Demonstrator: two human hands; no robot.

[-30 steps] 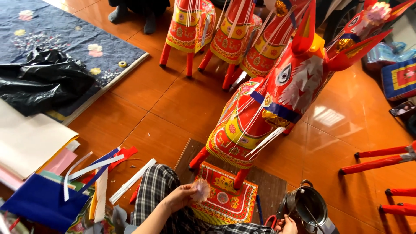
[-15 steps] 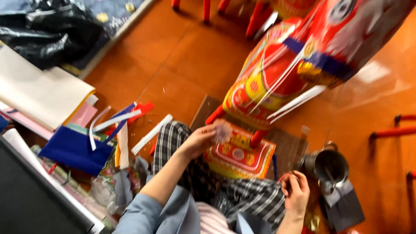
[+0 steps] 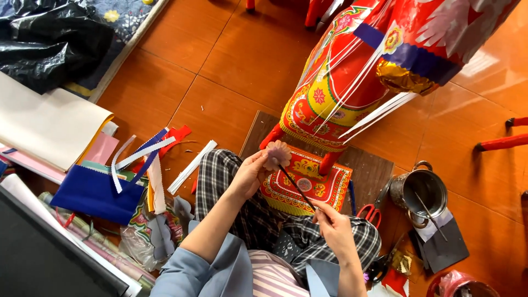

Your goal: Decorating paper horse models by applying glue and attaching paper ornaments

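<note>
My left hand (image 3: 250, 173) pinches a small pale pink paper flower (image 3: 276, 155) near the front leg of a big red paper horse (image 3: 341, 82). A thin dark stick (image 3: 297, 187) runs from the flower down to my right hand (image 3: 333, 225), which grips its lower end. Both hands hover above a red and yellow patterned paper piece (image 3: 308, 187) that lies on a brown board (image 3: 374, 170). My legs in checked trousers (image 3: 220, 176) lie under my hands.
A metal pot (image 3: 424, 190) with a stick in it stands at right, red-handled scissors (image 3: 371, 212) beside it. Paper sheets and strips (image 3: 154, 159), blue cloth (image 3: 91, 192) and a black plastic bag (image 3: 49, 44) lie at left. Red sticks (image 3: 503, 142) lie far right.
The view has dropped and drawn closer to my lap. My right hand has come up from my side and taken hold of the stick's lower end. My left hand still holds the flower.
</note>
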